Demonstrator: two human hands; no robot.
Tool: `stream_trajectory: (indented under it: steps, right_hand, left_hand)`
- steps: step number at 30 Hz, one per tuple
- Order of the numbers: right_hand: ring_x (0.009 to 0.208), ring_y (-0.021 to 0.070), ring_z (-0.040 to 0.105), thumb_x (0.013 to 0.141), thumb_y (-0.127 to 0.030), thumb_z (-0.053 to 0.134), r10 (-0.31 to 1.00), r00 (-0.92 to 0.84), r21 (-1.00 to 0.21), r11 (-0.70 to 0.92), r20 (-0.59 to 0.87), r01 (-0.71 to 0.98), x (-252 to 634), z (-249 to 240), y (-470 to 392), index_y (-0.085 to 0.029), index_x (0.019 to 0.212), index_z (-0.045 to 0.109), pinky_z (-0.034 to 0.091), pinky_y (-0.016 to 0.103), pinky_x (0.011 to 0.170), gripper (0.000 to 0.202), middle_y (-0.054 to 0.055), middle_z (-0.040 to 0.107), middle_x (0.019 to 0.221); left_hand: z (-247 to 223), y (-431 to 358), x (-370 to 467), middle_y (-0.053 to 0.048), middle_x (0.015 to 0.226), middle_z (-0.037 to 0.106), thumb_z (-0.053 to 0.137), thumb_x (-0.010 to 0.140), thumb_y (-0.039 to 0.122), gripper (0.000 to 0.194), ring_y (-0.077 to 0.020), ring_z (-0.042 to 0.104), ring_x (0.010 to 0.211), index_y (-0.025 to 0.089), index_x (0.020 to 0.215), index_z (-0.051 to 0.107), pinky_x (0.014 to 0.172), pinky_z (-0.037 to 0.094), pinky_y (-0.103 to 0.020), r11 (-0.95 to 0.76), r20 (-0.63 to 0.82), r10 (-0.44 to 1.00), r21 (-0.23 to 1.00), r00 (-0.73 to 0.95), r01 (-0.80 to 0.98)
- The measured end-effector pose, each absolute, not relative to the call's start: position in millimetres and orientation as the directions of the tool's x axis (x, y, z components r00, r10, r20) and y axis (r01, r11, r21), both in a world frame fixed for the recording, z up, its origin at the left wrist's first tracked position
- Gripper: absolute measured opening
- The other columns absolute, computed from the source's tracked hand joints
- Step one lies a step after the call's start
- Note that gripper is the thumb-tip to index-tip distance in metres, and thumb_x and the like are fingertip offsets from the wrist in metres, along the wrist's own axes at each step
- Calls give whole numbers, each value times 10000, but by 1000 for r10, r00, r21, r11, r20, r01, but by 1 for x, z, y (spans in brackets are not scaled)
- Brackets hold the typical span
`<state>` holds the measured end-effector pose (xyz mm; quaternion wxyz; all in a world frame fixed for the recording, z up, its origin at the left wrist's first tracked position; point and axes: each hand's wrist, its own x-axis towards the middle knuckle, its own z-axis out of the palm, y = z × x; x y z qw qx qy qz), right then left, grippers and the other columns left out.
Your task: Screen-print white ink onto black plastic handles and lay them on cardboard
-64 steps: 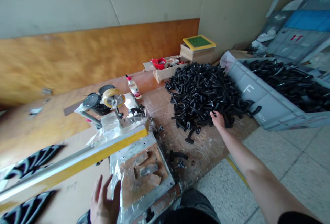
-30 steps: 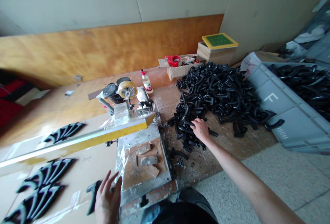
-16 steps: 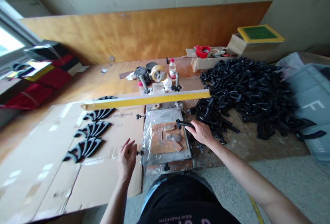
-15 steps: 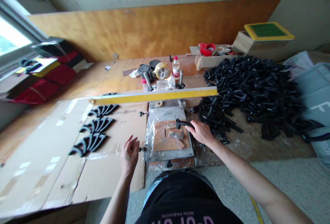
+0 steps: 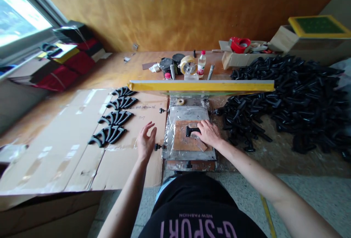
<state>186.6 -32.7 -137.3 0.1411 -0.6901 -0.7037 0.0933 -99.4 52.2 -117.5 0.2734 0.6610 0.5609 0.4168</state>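
My right hand grips a black plastic handle, a curved piece with a wider end pointing left. It holds the handle low over a brown wooden board with small blocks on it; contact cannot be made out. The board lies on a metal base plate wrapped in clear film. Left of the plate, my left hand hovers above cardboard, fingers curved and apart from the thumb, holding nothing. Beyond both hands, a yellow-edged screen frame stands raised across the plate.
Rows of black handles lie on the cardboard sheet at left. A large heap of black handles covers the right side. Behind the frame stand a bottle, a tape roll and dark tins. Knobs stick out from the plate.
My right hand has brought the handle left and down over the wooden board. My left hand stays open beside the plate. The camera view has shifted, so the scene sits differently in the picture.
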Motion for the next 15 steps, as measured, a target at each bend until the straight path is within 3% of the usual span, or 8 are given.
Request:
stream_trajectory:
  steps: [3, 6, 8, 11, 13, 15]
  right_hand:
    - [1418, 279, 321, 909, -543, 535, 958, -232, -394, 281, 168, 875, 172, -142, -23, -175, 1438, 439, 261, 435, 1161, 651, 140, 372, 1532]
    - [1472, 264, 206, 876, -532, 599, 915, -384, -432, 398, 125, 809, 153, -154, -20, -150, 1484, 370, 126, 455, 1214, 754, 136, 273, 1575]
    - [1458, 275, 245, 854, -537, 626, 886, -458, -478, 431, 65, 766, 145, -158, -29, -135, 1436, 454, 154, 469, 1209, 728, 149, 331, 1542]
    - [1346, 222, 459, 902, -490, 578, 843, -538, -611, 440, 28, 658, 154, -151, -50, -188, 1282, 629, 344, 383, 1141, 488, 87, 554, 1390]
    - [1164, 152, 620, 907, -395, 595, 914, -402, -675, 333, 58, 659, 178, -141, -62, -240, 1123, 715, 456, 284, 1033, 292, 0, 697, 1194]
    - [951, 109, 697, 902, -300, 579, 992, -88, -687, 126, 91, 715, 213, -132, -67, -209, 962, 743, 515, 224, 914, 197, -28, 757, 1008]
  left_hand:
    - [-68, 75, -65, -78, 955, 709, 543, 895, 479, 419, -171, 667, 912, 163, 1158, 626, 868, 533, -355, -286, 301, 953, 917, -11, 278]
    - [-19, 91, -26, 0, 678, 622, 396, 940, 550, 468, -113, 624, 626, 154, 1084, 601, 699, 548, -292, -280, 280, 960, 960, 8, -5]
    - [0, 92, -8, 21, 608, 580, 366, 926, 601, 490, -101, 584, 549, 168, 942, 597, 648, 539, -272, -232, 238, 970, 966, 41, -117]
    - [6, 83, -3, 9, 622, 607, 451, 869, 639, 476, -110, 581, 554, 188, 833, 596, 624, 530, -257, -184, 195, 979, 967, 51, -177]
    - [-2, 70, -14, -19, 709, 658, 492, 848, 634, 473, -125, 608, 615, 184, 857, 635, 634, 524, -255, -171, 180, 983, 971, 40, -169]
    - [-15, 56, -33, -39, 800, 688, 481, 852, 643, 517, -134, 617, 660, 172, 937, 678, 631, 510, -250, -105, 112, 992, 989, 58, -108]
